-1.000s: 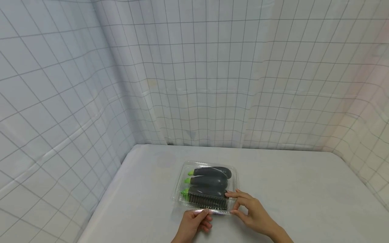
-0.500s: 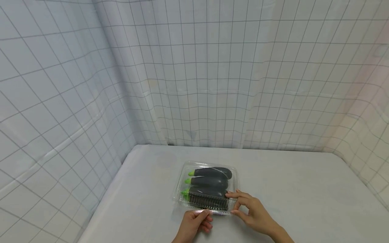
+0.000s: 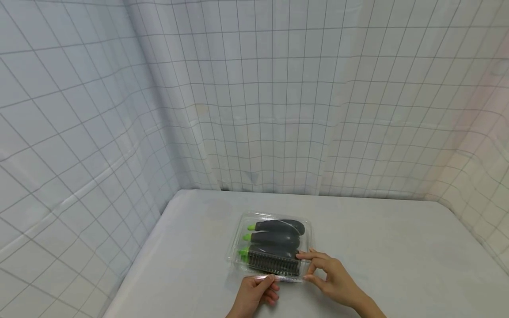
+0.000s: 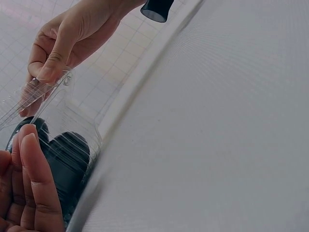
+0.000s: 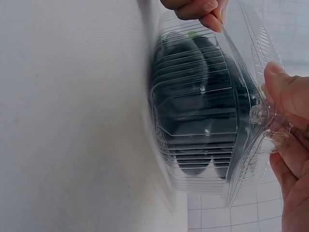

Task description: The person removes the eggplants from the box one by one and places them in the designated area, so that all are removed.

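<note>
A clear plastic clamshell box point(image 3: 236, 247) lies on the white table with three dark eggplants point(image 3: 274, 239) inside, their green stems to the left. Ribbed side walls point(image 5: 193, 113) show close up in the right wrist view. My left hand point(image 3: 253, 293) pinches the middle of the box's near rim between thumb and fingers. At the near right corner, my right hand point(image 3: 331, 280) pinches the rim with thumb and finger, other fingers reaching over the lid. In the right wrist view, lid and base edges come together at this corner and spread apart toward the left hand.
The white-covered table point(image 3: 381, 256) extends around the box on both sides. White curtains with a grid pattern point(image 3: 278, 97) hang behind and at the sides. A dark cylindrical piece point(image 4: 157, 9) sits by the right wrist in the left wrist view.
</note>
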Demonstrator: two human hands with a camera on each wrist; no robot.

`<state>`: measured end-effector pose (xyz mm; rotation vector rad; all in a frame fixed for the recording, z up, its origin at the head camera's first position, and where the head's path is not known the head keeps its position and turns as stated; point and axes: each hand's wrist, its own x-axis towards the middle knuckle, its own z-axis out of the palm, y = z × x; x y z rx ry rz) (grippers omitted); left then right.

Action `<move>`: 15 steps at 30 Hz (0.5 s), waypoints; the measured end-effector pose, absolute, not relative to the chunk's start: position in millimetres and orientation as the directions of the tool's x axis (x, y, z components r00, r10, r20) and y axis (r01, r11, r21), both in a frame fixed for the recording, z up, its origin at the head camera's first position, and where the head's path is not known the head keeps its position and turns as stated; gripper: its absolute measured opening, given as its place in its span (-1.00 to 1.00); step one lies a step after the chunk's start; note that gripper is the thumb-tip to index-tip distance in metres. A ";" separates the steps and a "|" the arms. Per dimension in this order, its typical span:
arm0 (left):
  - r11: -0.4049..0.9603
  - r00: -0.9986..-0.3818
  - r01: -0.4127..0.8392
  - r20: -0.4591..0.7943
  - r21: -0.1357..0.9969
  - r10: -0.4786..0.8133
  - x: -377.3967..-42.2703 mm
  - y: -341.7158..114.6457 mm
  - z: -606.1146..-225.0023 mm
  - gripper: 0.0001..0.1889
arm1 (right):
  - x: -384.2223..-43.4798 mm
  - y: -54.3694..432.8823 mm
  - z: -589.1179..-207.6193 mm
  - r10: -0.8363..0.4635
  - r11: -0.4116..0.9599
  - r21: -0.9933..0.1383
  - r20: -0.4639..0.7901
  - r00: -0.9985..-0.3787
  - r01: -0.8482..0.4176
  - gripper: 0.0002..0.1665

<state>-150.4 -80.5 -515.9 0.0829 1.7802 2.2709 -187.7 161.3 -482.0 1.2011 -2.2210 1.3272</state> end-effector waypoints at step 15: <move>-0.230 -0.965 -0.154 -0.097 0.961 0.244 -149.7 -80.6 -516.2 -0.63 | -188.4 163.0 -481.5 -0.522 0.216 -0.597 0.598 -0.609 -0.772 -0.60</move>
